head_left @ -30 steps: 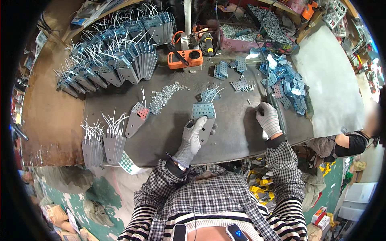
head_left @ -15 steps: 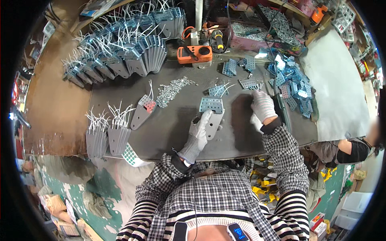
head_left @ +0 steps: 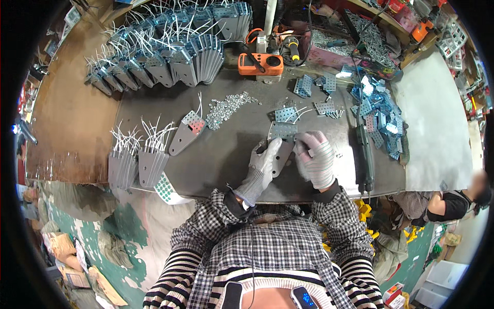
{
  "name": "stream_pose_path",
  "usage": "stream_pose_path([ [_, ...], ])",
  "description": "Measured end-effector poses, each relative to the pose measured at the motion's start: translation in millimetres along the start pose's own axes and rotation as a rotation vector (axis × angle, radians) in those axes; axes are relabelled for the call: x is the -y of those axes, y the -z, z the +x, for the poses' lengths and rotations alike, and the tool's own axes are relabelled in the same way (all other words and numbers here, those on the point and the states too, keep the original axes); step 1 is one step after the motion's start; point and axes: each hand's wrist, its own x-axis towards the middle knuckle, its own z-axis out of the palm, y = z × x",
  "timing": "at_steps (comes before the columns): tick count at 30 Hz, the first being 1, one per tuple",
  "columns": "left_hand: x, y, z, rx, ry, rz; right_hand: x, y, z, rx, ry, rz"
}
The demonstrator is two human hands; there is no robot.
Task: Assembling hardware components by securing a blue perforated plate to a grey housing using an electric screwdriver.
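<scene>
Fisheye edges bow; toward three o'clock, glare whitens blue perforated metal brackets (head_left: 382, 121), sheen brightens smooth grey tabletop (head_left: 346, 160).

We log the left hand (head_left: 263, 162) gloved in pale grey, the right hand (head_left: 317, 160) in white with thin stripes. Oversleeves (head_left: 200, 224): black-and-white check; apron (head_left: 262, 242) matches. Sleeves (head_left: 177, 269): black and white stripes. Plate (head_left: 281, 158): grey; its bracket (head_left: 283, 131) light blue. Second plate (head_left: 184, 138): grey, one red patch. Bracket pile (head_left: 382, 121): blue. Wires (head_left: 155, 134): white. Sheet (head_left: 165, 189): white, green dots. Box (head_left: 249, 66): orange. Tool (head_left: 294, 49): yellow and black. We record the table (head_left: 226, 159) as dark grey, the board (head_left: 67, 129) brown.
</scene>
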Motion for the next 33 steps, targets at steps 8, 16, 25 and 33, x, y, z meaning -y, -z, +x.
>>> stream_pose_path([
  [8,13.2,13.8,9.8,0.048,0.053,0.052,2.4,5.9,11.6,0.042,0.061,0.011],
  [16,19.0,-5.5,-0.9,-0.021,-0.055,0.275,20.5,-6.3,19.7,0.106,0.115,0.013],
  [25,10.8,2.7,-10.0,0.289,-0.025,0.034,14.6,-7.0,4.9,0.095,0.349,-0.334],
  [33,13.9,-18.9,-5.1,0.41,-0.013,0.368,-14.4,-5.5,-26.9,0.22,-0.386,0.657],
])
